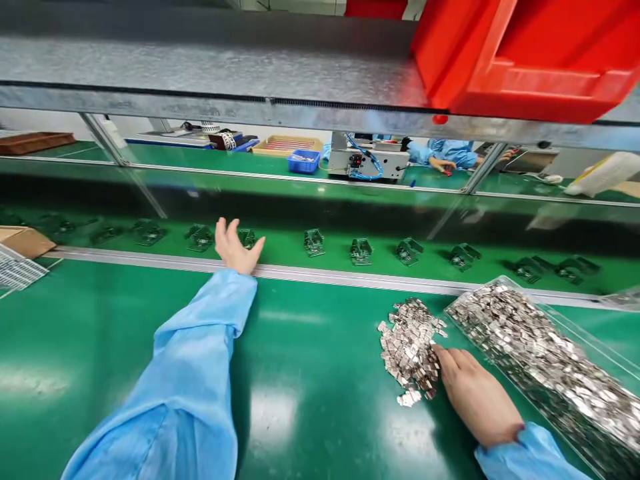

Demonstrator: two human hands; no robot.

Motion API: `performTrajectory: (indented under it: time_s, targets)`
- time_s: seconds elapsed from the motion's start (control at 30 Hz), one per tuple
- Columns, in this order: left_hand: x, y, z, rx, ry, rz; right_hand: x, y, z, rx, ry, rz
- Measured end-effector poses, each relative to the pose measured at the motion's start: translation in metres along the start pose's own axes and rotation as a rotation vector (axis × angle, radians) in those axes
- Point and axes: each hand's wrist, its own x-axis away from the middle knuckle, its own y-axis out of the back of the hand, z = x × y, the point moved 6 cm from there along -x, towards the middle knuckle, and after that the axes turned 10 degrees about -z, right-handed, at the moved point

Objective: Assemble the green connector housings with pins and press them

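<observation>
My left hand [235, 248] reaches over the grey rail with fingers and thumb spread. Just behind and beside it lies a small green circuit board assembly [247, 237], partly hidden by the hand. Whether they touch, I cannot tell. On the green bench to the right, a loose pile of small flat silvery metal pieces [410, 343] is spread out. At that pile's right edge, my right hand [473, 393] rests low with its fingers together and curled; the fingertips are against the pieces, and anything pinched there is hidden.
A clear tray [550, 353] full of similar metal pieces stands at right. More board assemblies [361, 251] line the green strip behind the rail [350, 281]. Overhead are a metal shelf [210, 73] and a red bin [530, 87]. A co-worker's hands [443, 165] show beyond.
</observation>
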Motion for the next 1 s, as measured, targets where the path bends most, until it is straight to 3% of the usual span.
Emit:
performTrajectory:
  time_s: [0.1,0.2,0.3,0.37,0.5,0.63,0.73,0.83,0.93,1.0]
  targets:
    - [-0.021,0.003,0.04,0.012,0.168,0.15,-0.002,-0.008,-0.011,-0.017,-0.063,-0.023]
    - [-0.025,-0.004,0.04,0.06,0.189,0.247,-0.001,-0.001,-0.031,-0.104,-0.289,-0.029]
    - [-0.006,0.007,0.017,0.077,0.192,0.2,0.012,0.027,-0.039,-0.321,-0.571,-0.01]
    - [0.024,0.023,-0.007,0.113,0.169,0.233,0.024,0.054,-0.027,-0.52,-0.723,0.005]
    - [0.11,0.065,-0.062,0.18,0.046,0.494,0.041,0.099,0.026,-0.875,-0.844,0.1]
    - [0.17,0.108,-0.095,0.186,-0.011,0.684,0.055,0.117,0.069,-0.995,-0.861,0.114]
    - [0.187,0.123,-0.101,0.221,-0.053,0.829,0.071,0.122,0.081,-1.009,-0.879,0.067]
    - [0.187,0.126,-0.1,0.197,-0.1,0.929,0.084,0.124,0.09,-1.089,-0.933,0.066]
    - [0.188,0.126,-0.108,0.24,-0.101,0.96,0.093,0.125,0.102,-1.215,-1.016,0.057]
    - [0.198,0.128,-0.124,0.406,-0.011,0.958,0.095,0.126,0.11,-1.275,-1.062,0.004]
